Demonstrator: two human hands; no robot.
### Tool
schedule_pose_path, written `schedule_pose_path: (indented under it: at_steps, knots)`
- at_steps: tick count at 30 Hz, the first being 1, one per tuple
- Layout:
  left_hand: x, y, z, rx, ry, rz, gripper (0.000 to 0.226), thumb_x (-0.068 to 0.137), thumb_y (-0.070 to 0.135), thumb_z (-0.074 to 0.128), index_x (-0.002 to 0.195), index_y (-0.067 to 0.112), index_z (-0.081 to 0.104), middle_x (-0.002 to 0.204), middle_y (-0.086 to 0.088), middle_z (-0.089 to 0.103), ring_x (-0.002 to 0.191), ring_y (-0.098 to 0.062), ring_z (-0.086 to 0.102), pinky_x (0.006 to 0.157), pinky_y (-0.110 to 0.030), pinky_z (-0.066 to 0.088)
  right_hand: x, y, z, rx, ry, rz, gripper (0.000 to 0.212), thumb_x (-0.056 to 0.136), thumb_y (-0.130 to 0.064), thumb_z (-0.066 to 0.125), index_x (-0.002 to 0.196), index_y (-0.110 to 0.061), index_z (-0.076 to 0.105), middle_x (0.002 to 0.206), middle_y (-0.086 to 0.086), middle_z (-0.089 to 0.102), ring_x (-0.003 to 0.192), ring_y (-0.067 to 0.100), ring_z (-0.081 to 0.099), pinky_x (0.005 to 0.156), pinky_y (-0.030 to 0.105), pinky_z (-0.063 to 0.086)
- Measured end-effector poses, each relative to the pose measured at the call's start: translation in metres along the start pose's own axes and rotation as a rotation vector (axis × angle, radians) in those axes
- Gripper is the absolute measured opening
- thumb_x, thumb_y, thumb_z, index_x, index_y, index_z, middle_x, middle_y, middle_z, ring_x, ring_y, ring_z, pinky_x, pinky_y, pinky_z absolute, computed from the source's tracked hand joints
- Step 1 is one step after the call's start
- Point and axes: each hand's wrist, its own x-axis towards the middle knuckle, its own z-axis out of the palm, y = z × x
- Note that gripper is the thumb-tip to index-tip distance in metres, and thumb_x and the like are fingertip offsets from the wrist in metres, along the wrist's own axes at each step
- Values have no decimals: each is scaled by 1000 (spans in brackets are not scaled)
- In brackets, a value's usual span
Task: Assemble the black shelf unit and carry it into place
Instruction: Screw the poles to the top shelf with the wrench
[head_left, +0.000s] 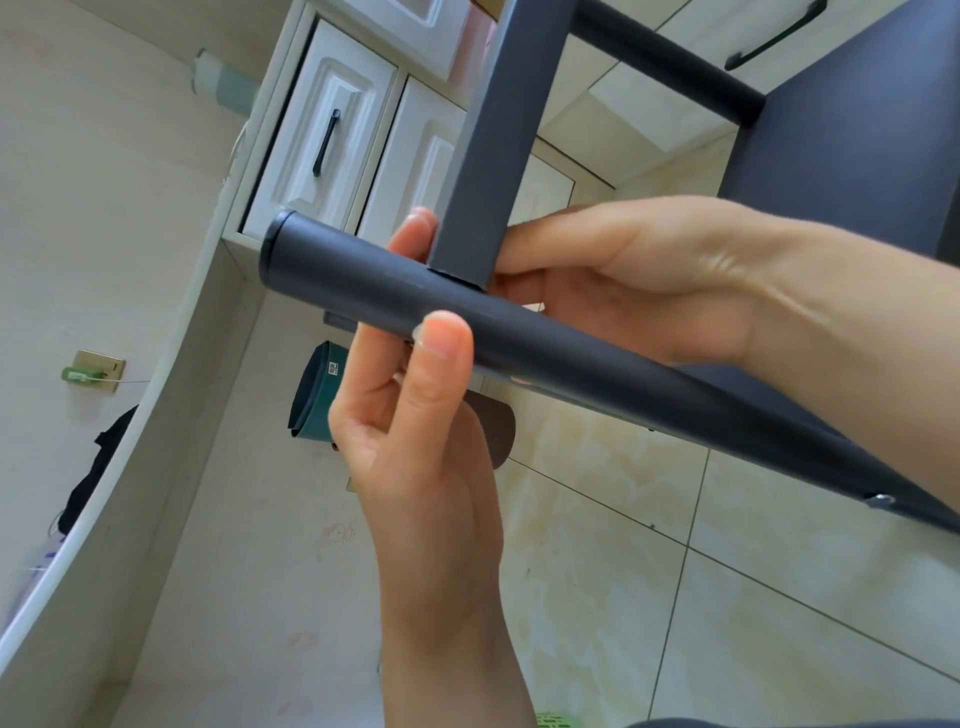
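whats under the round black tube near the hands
Below the round black tube, a dark teal bin and a brown roll sit on the tiled floor. The left hand covers much of both, so their full shapes and the bin's contents stay hidden.

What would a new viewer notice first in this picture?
First, the two hands at the centre: the left hand pinches a dark round tube from below, while the right hand grips where a flat dark bar meets it. Behind, at upper left, stands a white cabinet with black handles; a teal bin sits on the tiled floor.
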Motion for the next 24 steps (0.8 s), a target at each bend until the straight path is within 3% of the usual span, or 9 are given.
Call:
schedule_pose_path:
  at_steps: [2,4,7,10,12,16,19,22,24]
  knots:
    - [-1,0,-3,21,-4,5,44,85,42,70,125,26,66,109,11,70,106,-9,64,97,-27,49,2,0,-1,52,-39,7,41,77,-16,59,116,-6,67,103,6,71,86,16,69,73,29,60]
    - [-2,1,-2,31,15,-3,44,84,43,70,125,27,67,108,12,70,104,-9,64,95,-26,50,3,2,1,46,-20,27,36,82,-17,60,116,-7,68,105,7,70,84,16,68,68,27,59]
    - [-1,3,-3,33,26,-13,46,85,43,70,127,26,65,111,11,70,108,-10,64,98,-28,49,6,4,1,18,41,47,35,95,-21,56,126,-7,64,121,13,67,94,19,64,75,28,58]
    - [-1,3,-3,35,30,-17,45,85,43,71,127,27,66,113,11,70,111,-11,63,102,-30,48,6,2,-3,43,28,60,47,87,-21,60,132,-7,61,130,15,63,99,21,62,85,31,56]
    - [-1,3,-2,35,37,-12,46,85,43,70,127,25,65,113,11,70,111,-10,63,101,-28,48,4,1,-4,98,-31,77,51,79,-20,61,128,-7,62,120,11,68,95,20,64,84,32,57]
    - [-2,2,-2,19,5,2,44,86,42,69,126,26,66,111,10,71,107,-10,65,95,-26,50,3,4,1,145,-63,88,30,75,-19,60,103,-12,69,97,3,70,79,14,68,68,26,59]
    - [-2,2,-2,16,-3,4,45,86,42,69,127,26,64,111,9,71,107,-13,65,98,-31,50,5,5,6,162,-24,94,33,80,-17,59,111,-11,66,106,7,65,79,15,64,66,24,57]
    - [-1,2,-2,26,2,12,46,86,43,68,128,25,61,110,10,71,104,-11,65,90,-26,52,6,1,7,133,37,88,30,85,-13,57,114,-11,63,104,9,62,74,15,58,57,19,55]
    - [0,0,-3,31,-3,13,46,86,43,68,128,26,62,111,11,71,105,-10,65,91,-27,52,7,-3,4,78,46,104,33,84,-13,57,116,-12,65,101,9,63,81,17,58,66,21,55]
